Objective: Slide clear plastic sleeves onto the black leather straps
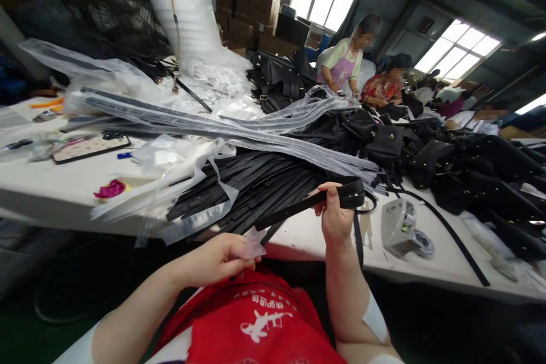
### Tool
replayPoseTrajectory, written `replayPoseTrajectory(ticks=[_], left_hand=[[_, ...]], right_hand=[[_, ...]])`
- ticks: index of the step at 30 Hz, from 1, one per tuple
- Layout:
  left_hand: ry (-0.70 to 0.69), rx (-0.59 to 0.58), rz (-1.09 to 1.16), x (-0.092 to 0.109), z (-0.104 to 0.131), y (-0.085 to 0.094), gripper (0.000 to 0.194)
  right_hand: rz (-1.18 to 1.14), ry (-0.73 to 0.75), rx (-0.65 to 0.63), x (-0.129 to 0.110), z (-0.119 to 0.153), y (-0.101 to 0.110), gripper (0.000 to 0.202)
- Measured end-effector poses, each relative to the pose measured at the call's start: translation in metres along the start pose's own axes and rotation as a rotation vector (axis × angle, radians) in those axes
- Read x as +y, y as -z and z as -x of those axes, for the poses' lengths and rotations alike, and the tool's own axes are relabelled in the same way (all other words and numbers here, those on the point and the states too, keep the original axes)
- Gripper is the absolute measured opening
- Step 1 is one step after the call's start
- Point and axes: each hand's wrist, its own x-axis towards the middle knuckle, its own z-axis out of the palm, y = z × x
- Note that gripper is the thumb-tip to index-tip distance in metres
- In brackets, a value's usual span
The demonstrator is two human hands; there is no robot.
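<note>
My right hand (335, 216) is closed on a black strap (294, 209) in front of me, just above the table's front edge. Part of the strap is folded into a loop beyond my fingers, and a length slants down toward my left hand. In my closed left hand (228, 256), low and close to my red apron, is a small crumpled piece of translucent plastic (255, 243). Whether those fingers also grip the strap's lower end is hidden. Behind both hands lies a broad pile of flat black straps (256, 185).
Long clear plastic sleeves (256, 139) lie across the straps. A phone (91, 148) sits on the left of the table. To the right stand a tape dispenser (398, 227) and heaped black bags (469, 173). Two co-workers (341, 65) are at the far side.
</note>
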Motion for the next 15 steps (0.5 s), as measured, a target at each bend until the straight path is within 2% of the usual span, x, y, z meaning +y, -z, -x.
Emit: replayPoseTrajectory(ticks=[4,8,11,15], left_hand=[[-0.025,-0.024,0.009,0.004,-0.003,0.006,0.026],[-0.015,-0.009,-0.011,0.002,-0.010,0.010,0.026],[0.005,0.004,0.013,0.002,-0.014,0.010,0.023],[0.106,0.005,0.184,0.004,-0.016,0.008,0.018]], right_hand=[[0.020,0.004,-0.102,0.005,0.003,0.001,0.025],[-0.002,-0.083,-0.187,0.013,0.008,-0.003,0.028],[-0.011,-0.113,-0.173,0.019,0.009,-0.006,0.029],[0.019,-0.122,-0.131,0.030,0.008,-0.005,0.029]])
